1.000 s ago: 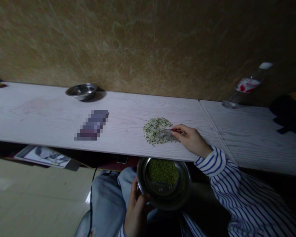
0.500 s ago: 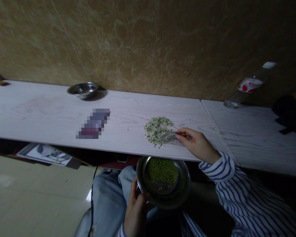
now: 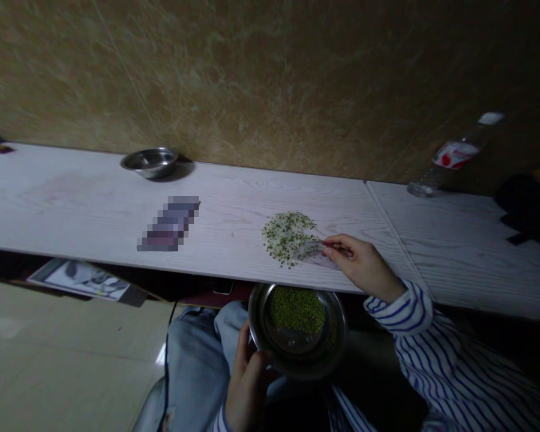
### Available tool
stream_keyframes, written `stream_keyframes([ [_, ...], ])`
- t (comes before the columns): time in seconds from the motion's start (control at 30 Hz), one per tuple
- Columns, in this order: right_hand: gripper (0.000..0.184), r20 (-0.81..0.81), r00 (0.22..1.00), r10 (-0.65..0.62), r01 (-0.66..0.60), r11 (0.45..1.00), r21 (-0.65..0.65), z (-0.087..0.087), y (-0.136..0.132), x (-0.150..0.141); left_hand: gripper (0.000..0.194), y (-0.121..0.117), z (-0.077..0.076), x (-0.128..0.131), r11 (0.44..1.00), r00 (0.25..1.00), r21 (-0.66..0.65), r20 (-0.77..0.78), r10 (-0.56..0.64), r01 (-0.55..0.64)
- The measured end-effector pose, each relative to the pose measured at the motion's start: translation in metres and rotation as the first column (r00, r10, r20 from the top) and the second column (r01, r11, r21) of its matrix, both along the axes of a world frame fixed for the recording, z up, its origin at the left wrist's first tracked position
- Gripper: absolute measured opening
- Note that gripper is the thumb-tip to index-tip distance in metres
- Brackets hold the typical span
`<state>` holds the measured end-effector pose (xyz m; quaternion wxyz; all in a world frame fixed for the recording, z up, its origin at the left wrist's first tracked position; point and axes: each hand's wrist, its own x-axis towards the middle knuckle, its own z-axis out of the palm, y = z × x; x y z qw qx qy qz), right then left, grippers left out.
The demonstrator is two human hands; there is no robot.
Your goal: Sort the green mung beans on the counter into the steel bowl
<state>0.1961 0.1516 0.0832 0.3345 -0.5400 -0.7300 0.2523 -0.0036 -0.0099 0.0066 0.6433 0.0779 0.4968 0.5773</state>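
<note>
My right hand [image 3: 357,261] is closed in a pinch on a thin, see-through curved piece [image 3: 309,252] that looks like plastic. Its far edge rests against a spread pile of green beans and white grains [image 3: 288,234] on the white tabletop [image 3: 225,240]. Below the table edge, a metal bowl [image 3: 339,354] sits over the lap, partly filled with small green beans [image 3: 297,309]. With its fingers on the left rim, my left hand [image 3: 248,375] grips this bowl; some fingers are hidden beneath it.
A small metal bowl [image 3: 150,163] stands near the wall at the left. Nearer lies a flat, pixelated item [image 3: 168,225]. At the right are a clear bottle [image 3: 454,156] with a red and white label and a dark item [image 3: 526,207]. An open shelf [image 3: 90,282] runs under the tabletop.
The see-through piece has shifted very slightly to the right with my right hand. My left hand and the bowl hold their position, apart from a small camera shift.
</note>
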Motion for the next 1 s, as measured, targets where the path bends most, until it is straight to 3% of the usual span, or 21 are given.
stream_keyframes([
  [0.57,0.020,-0.005,1.000,0.007,-0.007,0.999,-0.042,0.009,-0.014,0.002,0.074,0.001,0.002,0.002,1.000,1.000,-0.003,-0.021,-0.011,0.011],
  [1.0,0.020,0.017,1.000,-0.022,0.023,0.998,-0.064,0.003,-0.018,0.006,0.071,0.000,0.003,0.004,1.000,0.999,-0.015,-0.037,0.004,-0.004],
])
